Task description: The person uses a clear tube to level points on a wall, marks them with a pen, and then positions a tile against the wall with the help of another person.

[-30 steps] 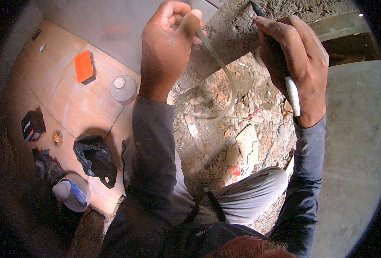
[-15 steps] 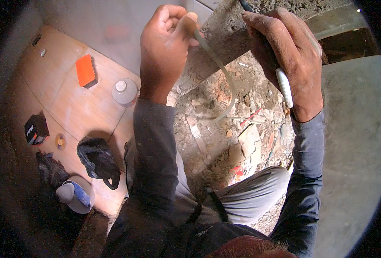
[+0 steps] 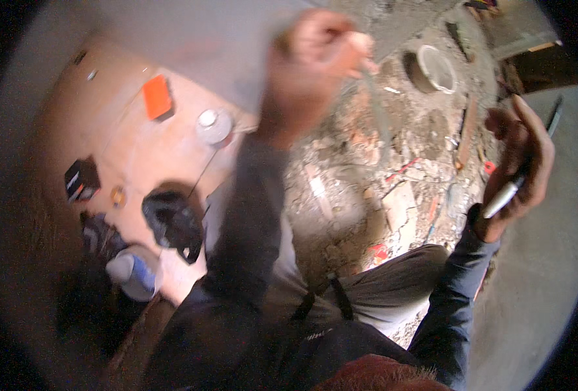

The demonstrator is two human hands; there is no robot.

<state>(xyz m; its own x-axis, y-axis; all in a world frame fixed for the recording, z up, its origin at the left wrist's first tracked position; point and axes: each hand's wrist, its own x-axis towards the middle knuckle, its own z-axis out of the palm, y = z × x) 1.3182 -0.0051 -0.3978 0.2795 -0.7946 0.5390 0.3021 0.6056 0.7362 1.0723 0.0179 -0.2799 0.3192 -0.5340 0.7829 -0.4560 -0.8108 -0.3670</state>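
My left hand [image 3: 311, 75], smeared by motion, is raised at the upper middle with its fingers closed on a thin translucent hose [image 3: 378, 117]. The hose hangs in a blurred curve over the rubble, and its lower end cannot be made out. Off to the right, my right hand [image 3: 522, 166] is tipped on its side at the edge of a smooth grey surface [image 3: 530, 260]. It holds a slim pen-like tool [image 3: 503, 199]: a white end pokes out near the wrist and a dark tip past the fingers. The palm hides the tool's middle.
Broken rubble [image 3: 341, 221] covers the ground before my folded legs. A white bucket [image 3: 436, 69] stands at the far right. On tan boards at left are an orange box [image 3: 158, 98], a clear bottle [image 3: 214, 127], a black bag [image 3: 171, 221], a black box [image 3: 82, 180] and a white tub [image 3: 150, 277].
My left hand has swung right with the hose. The right hand has moved right and down, away from the concrete ledge, still holding the tool. The bucket has come into view.
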